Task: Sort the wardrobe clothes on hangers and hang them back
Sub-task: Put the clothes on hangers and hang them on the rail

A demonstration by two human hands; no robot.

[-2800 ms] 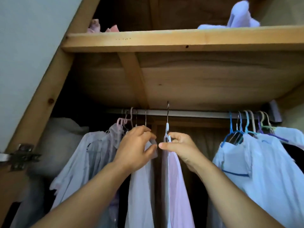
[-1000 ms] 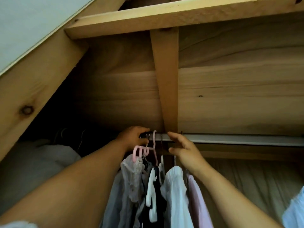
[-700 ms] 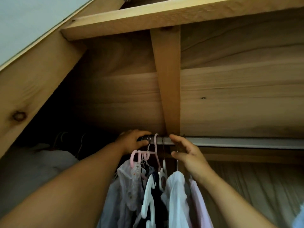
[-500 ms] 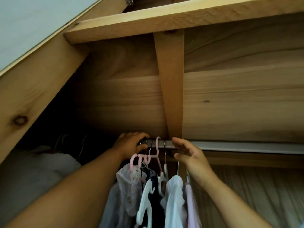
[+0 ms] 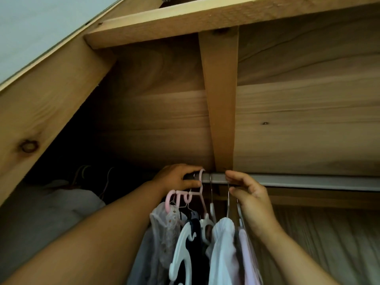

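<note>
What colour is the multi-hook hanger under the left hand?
Pale pink, seen in the head view.

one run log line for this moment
left hand: grips rail | right hand: pinches wire hanger hook | clothes: hanging

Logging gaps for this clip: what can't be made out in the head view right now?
- Rail left of the left hand: lost in shadow.
- Left hand's grip: whether it holds the rail or the hooks is unclear.
- Garments: cut off by the bottom edge and partly behind the forearms.
- Right hand: covers the wire hook at its fingers.
</note>
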